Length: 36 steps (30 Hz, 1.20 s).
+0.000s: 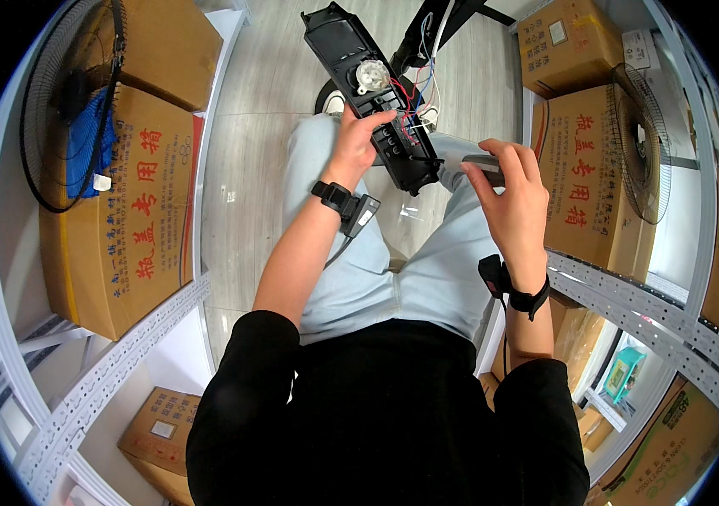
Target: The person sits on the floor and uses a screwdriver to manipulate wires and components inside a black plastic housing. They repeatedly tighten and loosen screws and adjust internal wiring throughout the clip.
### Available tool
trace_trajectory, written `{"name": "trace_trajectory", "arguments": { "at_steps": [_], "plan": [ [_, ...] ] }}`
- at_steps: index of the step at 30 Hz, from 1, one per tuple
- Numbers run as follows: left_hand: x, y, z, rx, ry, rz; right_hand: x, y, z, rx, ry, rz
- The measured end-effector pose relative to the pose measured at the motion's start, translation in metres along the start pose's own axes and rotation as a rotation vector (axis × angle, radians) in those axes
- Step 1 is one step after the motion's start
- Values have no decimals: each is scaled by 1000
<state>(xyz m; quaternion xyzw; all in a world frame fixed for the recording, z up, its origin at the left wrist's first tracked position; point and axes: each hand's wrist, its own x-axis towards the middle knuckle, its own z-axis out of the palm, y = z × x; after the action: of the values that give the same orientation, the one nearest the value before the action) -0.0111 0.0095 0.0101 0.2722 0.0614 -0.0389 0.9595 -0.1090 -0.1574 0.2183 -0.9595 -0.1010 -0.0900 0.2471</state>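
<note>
My left hand (357,145) is closed around the edge of a long black plastic housing (349,51), with the thumb lying across it. The housing is tilted, its inner side facing up. Inside sit a round, clear-whitish part (372,76) and several red, blue and white wires (414,105), which run up toward the far side. To the right, my right hand (511,181) pinches a dark grey, flat piece (486,169) between thumb and fingers, apart from the housing. My fingers partly cover that piece, so I cannot tell its kind.
Perforated metal shelving (115,375) with cardboard boxes (144,211) stands on the left, and more boxes (574,173) are on the right. Round wire fan guards (115,51) hang at both sides. A black stand (452,29) is beyond the housing. Strapped devices with cables sit on both wrists.
</note>
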Motion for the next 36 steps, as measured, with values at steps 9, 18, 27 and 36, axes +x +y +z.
{"name": "trace_trajectory", "arguments": {
  "at_steps": [9,18,27,36],
  "plan": [
    [-1,2,2,0,-9,3,-5,14,-21,77,198,-153],
    [1,-2,0,-27,-2,25,6,38,-9,966,424,50],
    [-2,5,5,-38,3,71,23,39,70,-27,-116,-67],
    [-3,7,7,-67,26,63,17,60,111,-167,-177,-24]
  ]
}}
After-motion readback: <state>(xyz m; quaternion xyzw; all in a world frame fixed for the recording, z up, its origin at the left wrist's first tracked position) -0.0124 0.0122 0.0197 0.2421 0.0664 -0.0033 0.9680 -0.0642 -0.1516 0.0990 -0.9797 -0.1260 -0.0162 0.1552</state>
